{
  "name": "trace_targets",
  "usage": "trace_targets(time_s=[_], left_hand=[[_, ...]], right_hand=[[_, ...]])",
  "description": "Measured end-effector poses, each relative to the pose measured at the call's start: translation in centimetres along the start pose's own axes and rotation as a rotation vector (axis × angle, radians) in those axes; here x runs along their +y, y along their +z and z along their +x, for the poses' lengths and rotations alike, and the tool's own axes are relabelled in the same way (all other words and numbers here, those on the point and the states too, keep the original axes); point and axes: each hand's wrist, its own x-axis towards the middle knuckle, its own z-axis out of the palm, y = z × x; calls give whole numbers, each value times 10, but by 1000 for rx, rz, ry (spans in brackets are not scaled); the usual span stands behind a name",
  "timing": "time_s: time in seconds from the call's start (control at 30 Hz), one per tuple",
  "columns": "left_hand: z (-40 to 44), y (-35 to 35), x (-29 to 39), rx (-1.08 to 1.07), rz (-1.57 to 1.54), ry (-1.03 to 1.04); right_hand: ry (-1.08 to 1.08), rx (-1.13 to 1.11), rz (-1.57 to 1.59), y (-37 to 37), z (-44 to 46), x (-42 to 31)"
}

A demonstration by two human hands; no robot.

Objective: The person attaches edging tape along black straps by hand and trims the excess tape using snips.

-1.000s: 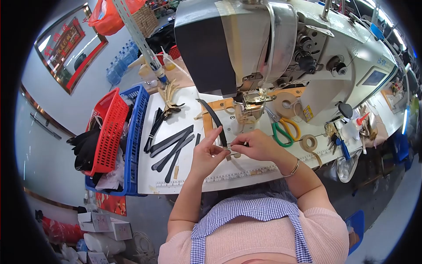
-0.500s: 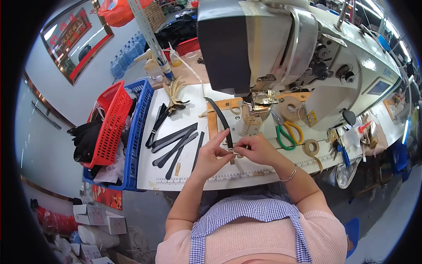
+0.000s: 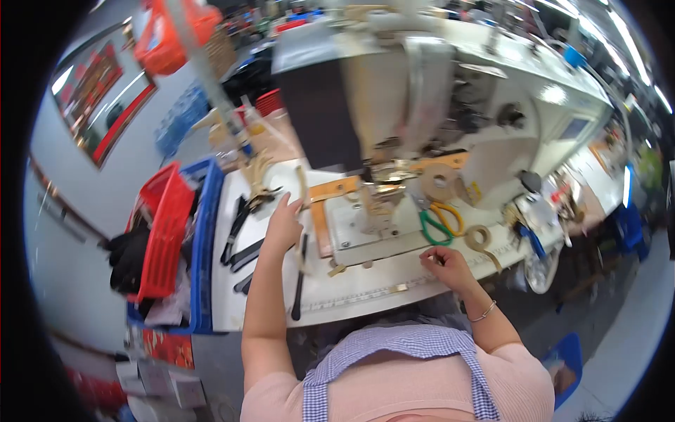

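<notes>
My left hand (image 3: 283,226) is over the left part of the white table, blurred by motion, index finger pointing away from me. Its fingertips close on a narrow pale strip (image 3: 302,184), which shows above and below the hand. Under that hand lie several dark strips (image 3: 246,254), and one long black strip (image 3: 298,285) reaches toward the front edge. My right hand (image 3: 448,267) hovers near the table front, fingers curled together; a small pale spot shows at the fingertips, too blurred to name. Green-and-yellow-handled scissors (image 3: 437,226) lie just beyond it.
A large sewing machine (image 3: 415,91) stands over the table. Tape rolls (image 3: 479,238) lie right of the scissors. Red (image 3: 163,235) and blue (image 3: 204,253) baskets stand at the left. A ruler strip (image 3: 351,299) runs along the front edge. Pale strips (image 3: 259,176) lie at the back left.
My hands, together at the black strip before the machine, are now apart: the left has moved left and away, the right toward the right. The camera view has shifted.
</notes>
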Motion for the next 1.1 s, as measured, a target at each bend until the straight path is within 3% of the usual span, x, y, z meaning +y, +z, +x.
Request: trace_targets(time_s=[0.07,0.13,0.2,0.23,0.33,0.37,0.47,0.63,0.8,0.83,0.9,0.97,1.0,1.1], left_hand=[[-6,-19,48,-263,-427,-36],[-15,-48,89,-805,-492,23],[-34,-34,99,-945,-906,151],[-40,-25,105,-828,-774,205],[-66,19,112,-69,26,383],[-82,27,119,-177,-45,202],[-112,25,160,-645,-538,297],[-69,78,225,-294,-459,688],[-9,159,278,-283,-169,985],[-6,157,281,-294,-183,957],[-2,156,287,-336,-213,916],[2,162,286,-259,-162,940],[0,168,284,-236,-145,951],[-3,171,287,-175,-117,947]], right_hand=[[67,189,-18,-23,-11,11],[87,439,-118,-51,-13,24],[-24,642,-356,-86,-22,19],[-87,729,-477,-99,-26,18],[-72,636,-593,-114,-40,25],[-2,594,-597,-109,-46,20],[-2,572,-589,-97,-49,40],[-51,546,-491,-100,-45,38],[-90,506,-336,-99,-64,65],[-42,356,-93,-100,-77,50],[-52,311,525,-125,-110,56],[-459,573,938,-158,-137,50],[-616,624,859,-180,-150,37],[-932,524,1184,-227,-187,13]])
